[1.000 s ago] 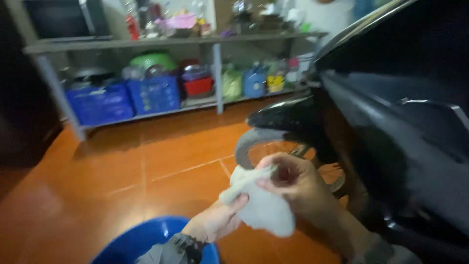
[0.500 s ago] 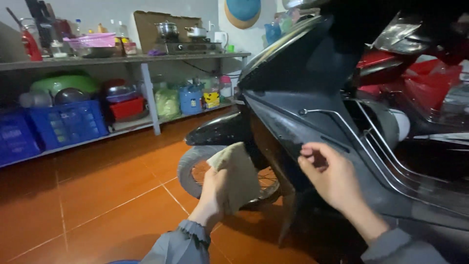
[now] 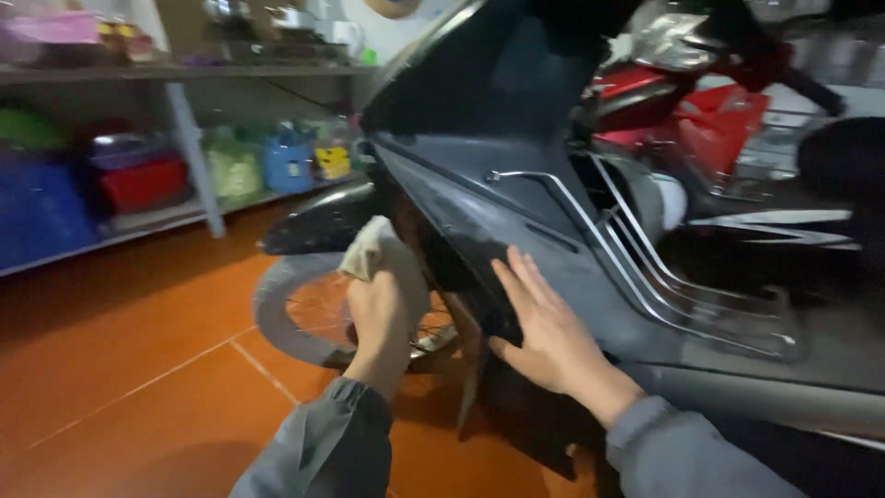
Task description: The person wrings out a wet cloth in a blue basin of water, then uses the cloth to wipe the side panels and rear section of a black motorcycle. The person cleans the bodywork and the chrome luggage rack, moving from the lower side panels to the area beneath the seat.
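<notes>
Cloth (image 3: pixel 373 251) clamped in left hand (image 3: pixel 378 314) against scooter panel (image 3: pixel 479 221), right hand (image 3: pixel 544 327) flat, fingers spread on it

This looks like a home garage or storeroom. A dark scooter (image 3: pixel 553 212) stands on an orange tiled floor (image 3: pixel 138 369), right under the hands. Beyond the left hand (image 3: pixel 378 314), a metal shelf (image 3: pixel 184 138) along the wall holds plastic tubs, crates and containers. A red motorbike (image 3: pixel 710 111) is parked past the right hand (image 3: pixel 544 323).

Blue jug (image 3: pixel 288 162) and yellow package (image 3: pixel 332 161) on lower shelf (image 3: pixel 147 221).
</notes>
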